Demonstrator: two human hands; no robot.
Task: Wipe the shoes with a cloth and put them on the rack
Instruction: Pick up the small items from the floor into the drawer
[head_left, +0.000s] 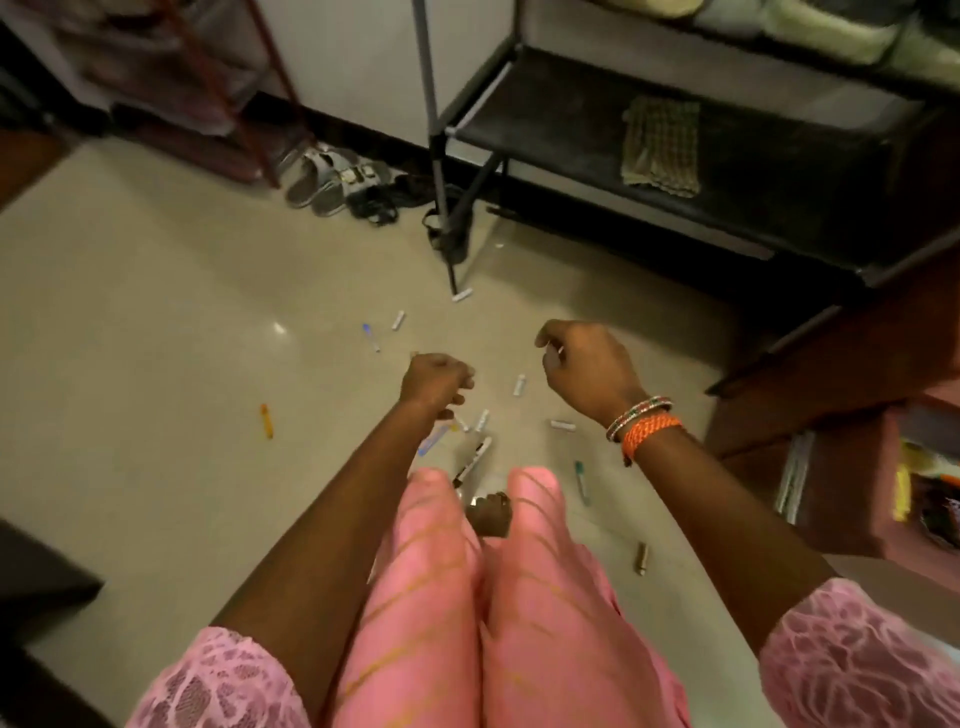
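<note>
Over at the upper right of the frame, the cloth (661, 147) lies flat on the dark rack (545, 124), long axis running up-frame toward the wall. Mid-frame, both hands hover over a floor (156, 312) littered with markers (472, 460): left hand (436, 382) loosely curled, right hand (587, 364) likewise, and whether either pinches something small, I cannot tell. Sandals (332, 182) wait at upper centre, toes pointing down-left, beside the rack's leg. My read: fetch the cloth first, then lift one sandal by its heel and wipe along its length.
</note>
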